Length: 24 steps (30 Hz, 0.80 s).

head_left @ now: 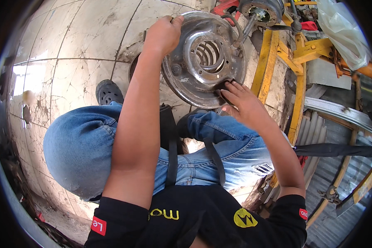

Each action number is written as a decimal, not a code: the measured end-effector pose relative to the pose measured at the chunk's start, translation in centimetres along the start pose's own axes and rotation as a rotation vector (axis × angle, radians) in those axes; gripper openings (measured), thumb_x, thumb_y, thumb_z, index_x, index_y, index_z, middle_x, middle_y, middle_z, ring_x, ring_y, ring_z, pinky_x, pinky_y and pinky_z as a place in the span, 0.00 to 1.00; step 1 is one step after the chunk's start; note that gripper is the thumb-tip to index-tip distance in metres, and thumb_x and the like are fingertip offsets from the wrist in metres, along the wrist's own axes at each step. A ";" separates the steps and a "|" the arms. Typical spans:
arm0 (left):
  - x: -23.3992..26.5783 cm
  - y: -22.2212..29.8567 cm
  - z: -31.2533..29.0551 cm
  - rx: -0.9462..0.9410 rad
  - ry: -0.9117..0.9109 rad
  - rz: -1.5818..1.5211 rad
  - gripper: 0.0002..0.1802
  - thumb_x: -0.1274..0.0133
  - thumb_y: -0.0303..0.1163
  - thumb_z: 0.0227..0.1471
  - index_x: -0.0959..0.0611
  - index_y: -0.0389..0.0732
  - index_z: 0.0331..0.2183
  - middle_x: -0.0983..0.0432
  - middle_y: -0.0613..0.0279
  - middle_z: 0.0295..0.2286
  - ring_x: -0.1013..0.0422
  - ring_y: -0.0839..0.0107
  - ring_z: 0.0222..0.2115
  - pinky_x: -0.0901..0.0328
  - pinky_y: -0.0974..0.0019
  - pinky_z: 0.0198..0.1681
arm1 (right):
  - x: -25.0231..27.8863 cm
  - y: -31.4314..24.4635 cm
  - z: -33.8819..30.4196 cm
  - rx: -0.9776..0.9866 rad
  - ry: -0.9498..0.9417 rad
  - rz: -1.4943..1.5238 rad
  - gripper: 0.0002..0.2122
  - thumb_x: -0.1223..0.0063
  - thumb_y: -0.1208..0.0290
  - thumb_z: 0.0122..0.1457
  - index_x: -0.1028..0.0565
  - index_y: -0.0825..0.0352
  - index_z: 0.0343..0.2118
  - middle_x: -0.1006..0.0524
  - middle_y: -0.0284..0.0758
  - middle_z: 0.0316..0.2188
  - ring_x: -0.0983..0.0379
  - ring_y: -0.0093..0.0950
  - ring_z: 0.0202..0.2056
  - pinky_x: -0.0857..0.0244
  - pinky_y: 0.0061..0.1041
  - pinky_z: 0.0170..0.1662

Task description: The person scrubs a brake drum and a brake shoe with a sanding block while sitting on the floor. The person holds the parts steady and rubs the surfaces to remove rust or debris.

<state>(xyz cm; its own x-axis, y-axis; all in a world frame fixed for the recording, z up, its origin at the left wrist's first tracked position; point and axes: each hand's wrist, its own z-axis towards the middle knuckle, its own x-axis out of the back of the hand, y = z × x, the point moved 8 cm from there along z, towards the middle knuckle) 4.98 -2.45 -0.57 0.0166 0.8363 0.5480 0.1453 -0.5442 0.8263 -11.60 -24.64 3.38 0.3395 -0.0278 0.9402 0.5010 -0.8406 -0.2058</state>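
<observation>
A round, dished metal disc (182,76) stands before me, dark and worn, with small holes about its large central opening. Inside that opening, the turns of a coil spring (202,56) show. My left hand (165,35) is closed on the disc's upper left rim. Lower on the right, my right hand (246,101) lies against the disc's face, its fingers stretched out and the thumb apart near the rim. Something dark shows under these fingertips; I cannot tell whether it is a scrap or shadow.
A yellow metal frame (265,62) stands close on the right. Behind the disc, a rod leads to a round metal hub (262,12). Clear plastic sheeting (345,33) hangs at the upper right, and corrugated metal sheets (332,225) lie below. Cracked tiles (87,41) cover the floor.
</observation>
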 end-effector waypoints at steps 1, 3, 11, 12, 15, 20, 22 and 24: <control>-0.1 0.0 0.0 0.001 0.000 0.002 0.32 0.59 0.52 0.62 0.23 0.30 0.50 0.24 0.37 0.43 0.29 0.46 0.48 0.37 0.55 0.52 | 0.1 -0.1 -0.1 -0.008 0.014 -0.005 0.23 0.50 0.54 0.61 0.29 0.65 0.53 0.30 0.46 0.55 0.37 0.47 0.59 0.44 0.43 0.62; 0.0 -0.1 -0.1 0.006 0.007 0.005 0.32 0.59 0.52 0.62 0.23 0.31 0.50 0.24 0.37 0.43 0.29 0.46 0.48 0.37 0.55 0.52 | 0.6 -1.4 0.0 -0.023 0.041 -0.014 0.24 0.51 0.53 0.61 0.28 0.69 0.51 0.29 0.48 0.55 0.37 0.47 0.59 0.44 0.42 0.62; 0.0 0.0 -0.3 -0.007 0.009 0.031 0.31 0.59 0.52 0.62 0.23 0.31 0.49 0.24 0.38 0.43 0.29 0.45 0.48 0.37 0.55 0.52 | -1.0 -4.6 0.7 -0.102 0.040 0.144 0.27 0.54 0.51 0.63 0.29 0.75 0.50 0.29 0.51 0.53 0.37 0.48 0.59 0.44 0.43 0.62; 0.1 -0.1 -0.3 -0.009 0.010 0.028 0.32 0.59 0.52 0.62 0.23 0.31 0.48 0.24 0.38 0.43 0.29 0.45 0.48 0.37 0.55 0.52 | -0.9 -3.8 0.4 -0.078 0.025 0.097 0.26 0.53 0.52 0.62 0.29 0.74 0.51 0.29 0.49 0.55 0.38 0.48 0.59 0.45 0.43 0.62; 0.1 -0.4 0.0 -0.012 0.014 0.012 0.32 0.59 0.52 0.62 0.23 0.31 0.48 0.24 0.38 0.43 0.29 0.45 0.48 0.37 0.55 0.52 | 0.0 -2.3 0.1 -0.050 -0.009 -0.061 0.24 0.49 0.58 0.60 0.30 0.70 0.54 0.32 0.43 0.58 0.41 0.47 0.62 0.46 0.43 0.63; -0.3 0.1 0.0 -0.005 -0.026 0.040 0.32 0.59 0.52 0.62 0.23 0.31 0.48 0.23 0.38 0.42 0.28 0.46 0.47 0.37 0.54 0.51 | -1.0 -1.2 -0.9 -0.094 -0.006 -0.054 0.24 0.49 0.75 0.55 0.33 0.68 0.57 0.34 0.39 0.60 0.44 0.47 0.63 0.48 0.44 0.64; -0.1 -0.2 0.2 -0.009 0.004 0.030 0.32 0.59 0.53 0.62 0.23 0.30 0.48 0.23 0.38 0.42 0.28 0.46 0.46 0.37 0.54 0.51 | -1.3 -0.9 -0.9 -0.096 -0.007 -0.068 0.25 0.52 0.80 0.53 0.33 0.67 0.57 0.34 0.40 0.61 0.44 0.48 0.63 0.47 0.44 0.64; 0.0 0.0 0.2 -0.012 0.011 0.031 0.32 0.59 0.53 0.62 0.23 0.30 0.48 0.23 0.38 0.41 0.28 0.45 0.46 0.37 0.54 0.51 | -1.3 -1.2 -0.7 -0.092 -0.002 -0.069 0.25 0.54 0.82 0.52 0.34 0.70 0.57 0.34 0.44 0.60 0.42 0.49 0.62 0.46 0.44 0.64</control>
<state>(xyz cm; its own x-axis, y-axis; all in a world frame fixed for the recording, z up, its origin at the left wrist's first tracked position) 5.14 -2.46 -0.59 0.0098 0.8184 0.5746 0.1330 -0.5706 0.8104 -13.23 -23.97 2.57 0.3084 0.0333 0.9507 0.4480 -0.8867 -0.1143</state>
